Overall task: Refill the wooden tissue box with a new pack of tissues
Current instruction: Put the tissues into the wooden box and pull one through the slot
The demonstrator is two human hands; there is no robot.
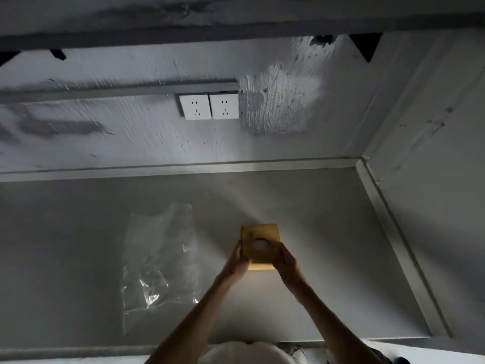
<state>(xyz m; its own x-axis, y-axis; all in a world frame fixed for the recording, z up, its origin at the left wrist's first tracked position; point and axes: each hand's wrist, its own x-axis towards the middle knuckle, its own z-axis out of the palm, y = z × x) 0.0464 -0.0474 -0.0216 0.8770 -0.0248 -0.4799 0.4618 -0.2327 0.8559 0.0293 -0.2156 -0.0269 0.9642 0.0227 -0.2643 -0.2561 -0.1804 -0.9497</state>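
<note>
A square yellow wooden tissue box (pixel 258 236) stands on the grey table (pixel 328 245), a little right of the middle. Its top has a round hole with white tissue (pixel 259 245) showing in it. My left hand (pixel 236 261) grips the box's left side and my right hand (pixel 287 260) grips its right side, both at the near end. A crumpled clear plastic wrapper (pixel 160 261) lies flat on the table to the left of the box, apart from it.
The table meets a rough grey wall at the back, with two white power sockets (pixel 209 106) on it. A side wall (pixel 433 179) closes the table's right edge. The light is dim.
</note>
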